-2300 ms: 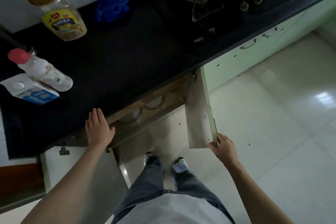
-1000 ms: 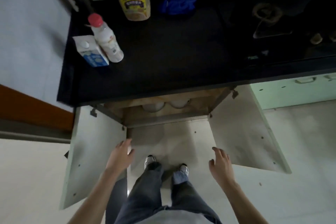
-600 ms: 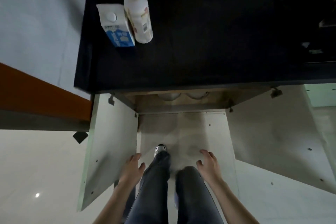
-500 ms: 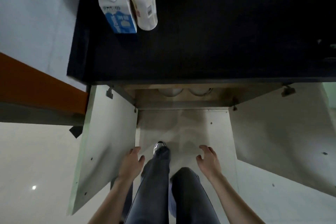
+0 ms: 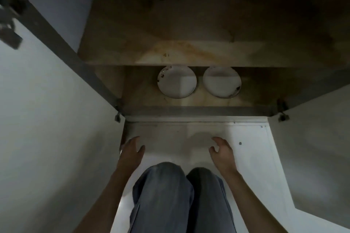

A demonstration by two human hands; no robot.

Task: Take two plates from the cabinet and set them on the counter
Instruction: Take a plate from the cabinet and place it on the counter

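Two white plates lie side by side on the bottom board of the open cabinet, under a stained shelf: the left plate and the right plate. Both have dark spots on the rim, and the shelf edge covers their far parts. My left hand and my right hand hover over the floor in front of the cabinet, a good way short of the plates. Both hands hold nothing, with fingers apart and slightly curled. The counter is out of view.
The left cabinet door and the right cabinet door stand wide open on either side. The shelf overhangs the plates. My knees in blue jeans are bent between my arms. Pale floor tiles lie ahead.
I have crouched down, so the view dropped from the counter top into the cabinet, and the plates show almost whole. Both hands have moved forward and slightly apart, still holding nothing.
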